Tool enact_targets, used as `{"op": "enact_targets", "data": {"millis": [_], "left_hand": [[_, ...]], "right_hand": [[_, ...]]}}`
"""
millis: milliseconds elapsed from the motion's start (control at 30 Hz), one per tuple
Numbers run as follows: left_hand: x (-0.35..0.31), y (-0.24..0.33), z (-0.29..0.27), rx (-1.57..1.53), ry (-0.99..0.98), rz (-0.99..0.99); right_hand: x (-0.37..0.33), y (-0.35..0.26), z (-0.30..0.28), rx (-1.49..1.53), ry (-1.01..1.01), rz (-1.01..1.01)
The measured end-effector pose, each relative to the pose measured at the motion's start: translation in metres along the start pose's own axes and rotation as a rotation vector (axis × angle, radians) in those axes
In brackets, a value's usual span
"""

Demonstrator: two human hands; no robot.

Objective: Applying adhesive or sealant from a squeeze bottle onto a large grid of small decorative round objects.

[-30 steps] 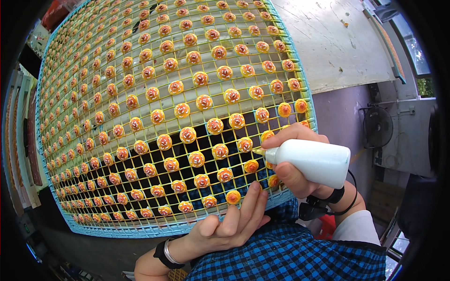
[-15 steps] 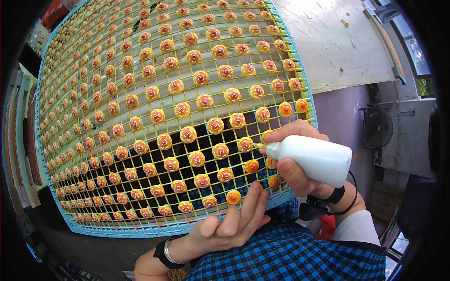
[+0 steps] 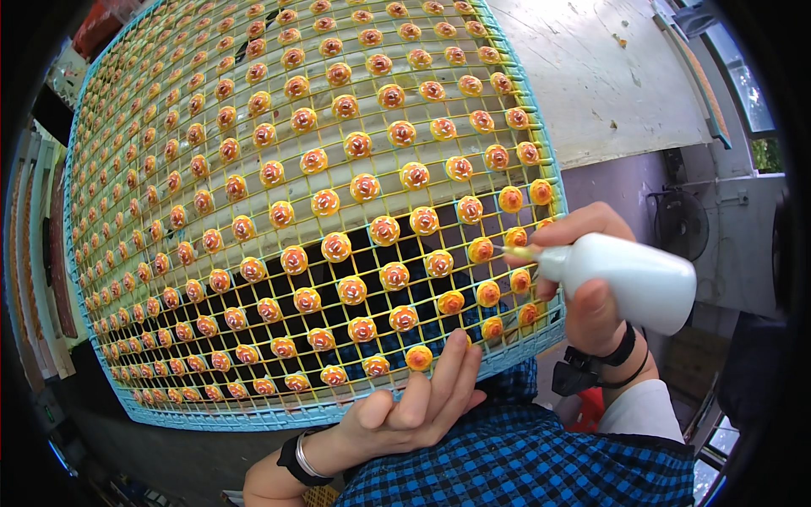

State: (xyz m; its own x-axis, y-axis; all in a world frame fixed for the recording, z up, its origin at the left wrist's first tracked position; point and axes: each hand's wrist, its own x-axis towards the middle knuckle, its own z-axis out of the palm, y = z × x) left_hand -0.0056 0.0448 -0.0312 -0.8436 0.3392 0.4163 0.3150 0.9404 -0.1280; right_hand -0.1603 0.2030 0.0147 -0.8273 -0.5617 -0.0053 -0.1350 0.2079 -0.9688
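My right hand (image 3: 591, 279) is closed round a white squeeze bottle (image 3: 642, 283) with a narrow yellowish nozzle. The bottle tilts, its tip close to a small orange-and-yellow swirled piece (image 3: 480, 249) without white strokes. Several such round pieces sit in rows on a yellow wire grid (image 3: 439, 291) with a light blue rim (image 3: 253, 420). Most, like one farther left (image 3: 394, 276), carry white strokes; those near the right corner are plain. My left hand (image 3: 422, 393) lies against the near rim, fingers stretched upward over it, fingertips beside a plain piece (image 3: 419, 358).
A pale, stained board (image 3: 591, 76) lies beyond the grid at the right. Farther right stands a dark fan (image 3: 681, 224) by the wall. Long strips (image 3: 29, 245) lean at the far left. A red item (image 3: 591, 407) shows below my right wrist.
My right hand has moved right with the bottle, its tip leaving a piece that now shows white strokes. The grid has shifted very slightly; my left hand stays almost where it was.
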Motion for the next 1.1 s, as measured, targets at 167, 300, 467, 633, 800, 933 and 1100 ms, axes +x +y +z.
{"op": "enact_targets", "data": {"millis": [167,300,467,633,800,933,1100], "left_hand": [[-0.001,-0.001,-0.001,-0.014,-0.003,0.014],[0.001,-0.003,-0.003,-0.005,-0.019,0.026],[0.000,-0.003,-0.003,0.002,-0.026,0.025],[0.001,-0.003,-0.004,-0.005,-0.032,0.020],[0.001,-0.002,-0.004,-0.005,-0.031,0.014],[0.002,-0.002,-0.004,-0.008,-0.030,0.012],[0.000,-0.002,-0.003,-0.001,-0.024,0.021]], "right_hand": [[-0.001,0.010,-0.006,-0.024,0.039,0.057],[-0.002,0.013,-0.002,-0.041,0.019,0.035],[0.000,0.016,0.003,-0.173,-0.012,-0.096],[-0.001,0.017,0.004,-0.193,-0.006,-0.117],[0.003,0.018,0.004,-0.270,-0.018,-0.198],[0.003,0.017,0.004,-0.273,-0.023,-0.209],[0.003,0.018,0.005,-0.312,-0.030,-0.256]]}}
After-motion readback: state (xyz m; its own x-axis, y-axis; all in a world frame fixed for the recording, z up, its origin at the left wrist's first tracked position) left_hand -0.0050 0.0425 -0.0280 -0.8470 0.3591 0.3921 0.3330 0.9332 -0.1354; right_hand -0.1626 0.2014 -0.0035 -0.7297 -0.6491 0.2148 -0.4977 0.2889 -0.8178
